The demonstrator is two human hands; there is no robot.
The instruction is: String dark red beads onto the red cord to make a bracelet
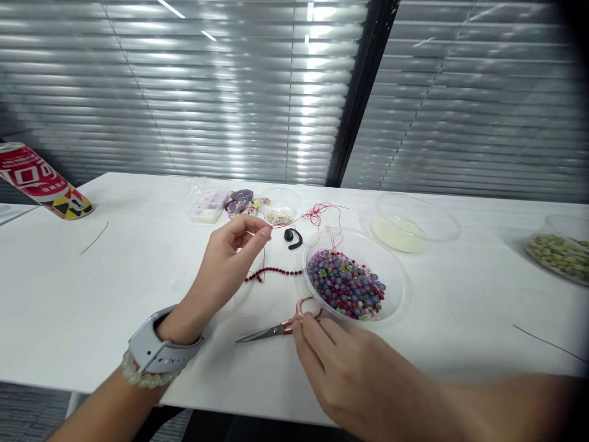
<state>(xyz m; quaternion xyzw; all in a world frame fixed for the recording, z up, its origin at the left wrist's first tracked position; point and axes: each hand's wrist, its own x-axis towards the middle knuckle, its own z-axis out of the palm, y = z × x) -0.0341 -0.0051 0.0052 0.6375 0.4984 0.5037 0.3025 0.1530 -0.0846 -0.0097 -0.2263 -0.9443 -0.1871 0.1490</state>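
Observation:
My left hand (232,252) hangs above the white table, its thumb and forefinger pinched on a thin red thread (313,215) that runs off to the right. My right hand (340,368) lies at the near edge of a clear plastic bowl (356,276), its fingers closed on the copper loop handles of a pair of scissors (276,330). The bowl holds several purple, red and mixed round beads (345,283). A strand of dark red beads (271,272) lies between my hands and the bowl, near a small black curved piece (292,238).
Further back stand a small clear bowl of beads (278,207), a mixed bead pile (240,204) and a plastic compartment box (208,206). To the right are a clear bowl with pale contents (414,224) and a dish of green beads (559,253). A red can (41,181) lies tilted at left.

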